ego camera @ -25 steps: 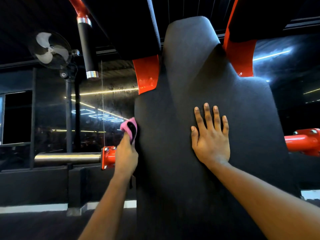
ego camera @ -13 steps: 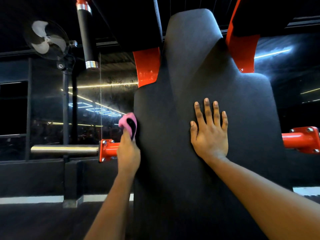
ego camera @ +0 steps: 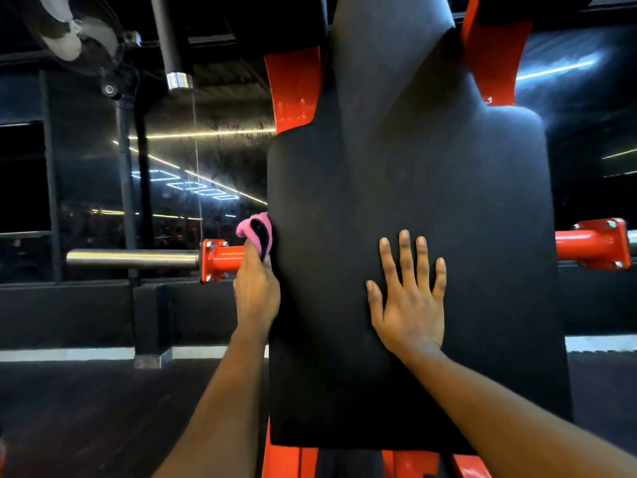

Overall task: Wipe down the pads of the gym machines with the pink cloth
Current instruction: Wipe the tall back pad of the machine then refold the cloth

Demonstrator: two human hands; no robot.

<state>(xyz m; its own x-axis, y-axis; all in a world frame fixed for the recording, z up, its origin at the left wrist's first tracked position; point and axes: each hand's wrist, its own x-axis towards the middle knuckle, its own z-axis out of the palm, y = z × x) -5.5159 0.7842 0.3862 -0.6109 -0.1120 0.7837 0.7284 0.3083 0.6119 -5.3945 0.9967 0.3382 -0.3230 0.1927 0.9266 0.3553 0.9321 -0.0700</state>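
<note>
A tall black back pad (ego camera: 406, 188) of a red-framed gym machine fills the middle of the view. My left hand (ego camera: 255, 288) grips the pink cloth (ego camera: 254, 232) and holds it against the pad's left edge, about halfway up. My right hand (ego camera: 410, 301) lies flat on the pad's face with its fingers straight and spread, lower centre. The cloth is bunched, and part of it is hidden behind the pad's edge.
A chrome weight peg (ego camera: 132, 258) on a red bracket (ego camera: 215, 260) sticks out left of the pad, right behind my left hand. Another red bracket (ego camera: 596, 243) stands at the right. A fan (ego camera: 76, 32) and black pole are at upper left.
Both hands have slid a little lower on the pad, the left one carrying the cloth down the left edge. The pad's bottom edge and red frame below have come into view.
</note>
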